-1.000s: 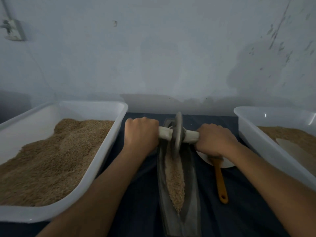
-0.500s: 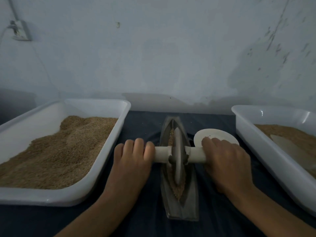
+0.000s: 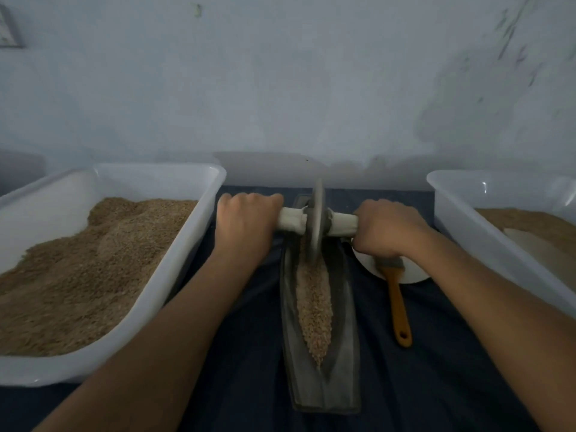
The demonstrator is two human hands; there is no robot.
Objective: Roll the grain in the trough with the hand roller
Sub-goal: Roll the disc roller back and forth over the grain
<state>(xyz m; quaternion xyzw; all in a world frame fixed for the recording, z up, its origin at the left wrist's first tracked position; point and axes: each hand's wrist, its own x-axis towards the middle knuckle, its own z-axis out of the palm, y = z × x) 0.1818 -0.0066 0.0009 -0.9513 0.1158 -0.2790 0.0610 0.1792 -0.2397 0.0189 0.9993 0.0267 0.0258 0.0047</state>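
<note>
The grey disc hand roller is back at the far end of the dark boat-shaped metal trough. The left hand and right hand each wrap a pale axle handle. It looks heavy and stiff; the tan grain lies loose nearer the wrists.

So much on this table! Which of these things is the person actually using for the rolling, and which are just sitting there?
In use:
- hand roller, gripped by the left hand and right hand
- trough
- grain in the trough

Lying about:
- left tub of grain
- right tub of grain
- brush with an orange handle
- white plate under the brush
</note>
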